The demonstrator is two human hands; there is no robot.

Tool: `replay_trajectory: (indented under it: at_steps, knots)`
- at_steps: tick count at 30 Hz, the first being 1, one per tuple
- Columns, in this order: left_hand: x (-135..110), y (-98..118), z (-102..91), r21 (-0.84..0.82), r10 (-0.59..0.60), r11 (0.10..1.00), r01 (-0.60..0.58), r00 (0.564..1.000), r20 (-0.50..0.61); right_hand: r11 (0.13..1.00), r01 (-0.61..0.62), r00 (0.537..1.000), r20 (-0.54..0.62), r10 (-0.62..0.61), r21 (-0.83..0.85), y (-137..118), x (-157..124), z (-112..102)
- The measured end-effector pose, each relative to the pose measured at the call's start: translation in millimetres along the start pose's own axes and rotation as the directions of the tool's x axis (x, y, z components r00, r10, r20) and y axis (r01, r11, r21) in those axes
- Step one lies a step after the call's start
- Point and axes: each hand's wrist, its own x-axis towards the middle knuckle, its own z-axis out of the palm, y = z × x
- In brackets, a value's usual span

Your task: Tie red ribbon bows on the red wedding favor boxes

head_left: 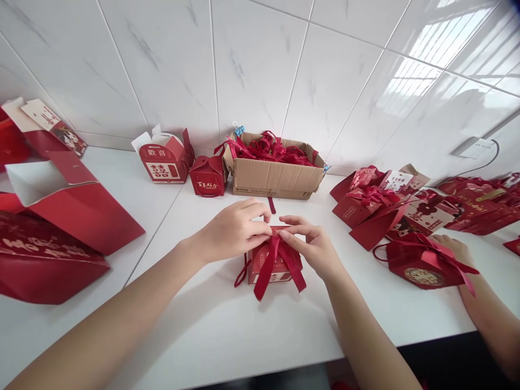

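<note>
A small red gift box (257, 265) stands on the white table in front of me, with a twisted cord loop (241, 274) at its left side. A red ribbon (266, 272) is gathered at its top, and two tails hang down the near face. My left hand (233, 230) is closed, its thumb and fingertips pinching the ribbon at the knot from the left. From the right, my right hand (312, 244) also pinches the ribbon there, with its index finger raised. The fingertips partly cover the knot.
Behind the box, a cardboard box (272, 179) holds many red ribbons, beside two small gift boxes (162, 162). Larger red boxes (89, 200) stand at left. Ribboned boxes (374, 200) crowd the right, where another person's hand (453, 249) is behind a red box (426, 265).
</note>
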Motion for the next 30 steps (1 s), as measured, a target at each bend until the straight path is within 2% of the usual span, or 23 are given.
replay_trajectory:
  at_steps: [12, 24, 27, 30]
  knots:
    - [-3, -2, 1.2, 0.024, 0.011, 1.000, -0.011, 1.000, 0.021, 0.975, 0.126, 0.990, -0.035, -0.134, -0.185, 10, -6, -25]
    - [-4, -2, -5.3, -0.066, -0.035, 0.997, 0.042, 0.994, 0.107, 0.880, 0.242, 0.970, 0.082, -0.228, -0.408, 5, -11, -48]
    - [-1, 1, -5.3, -0.119, -0.063, 0.990, 0.079, 0.989, 0.131, 0.850, 0.309, 0.950, 0.094, -0.298, -0.426, 2, -13, -43]
    - [0, 4, -3.8, -0.197, -0.099, 0.971, 0.135, 0.979, 0.180, 0.786, 0.412, 0.910, 0.167, -0.379, -0.462, -3, -14, -25]
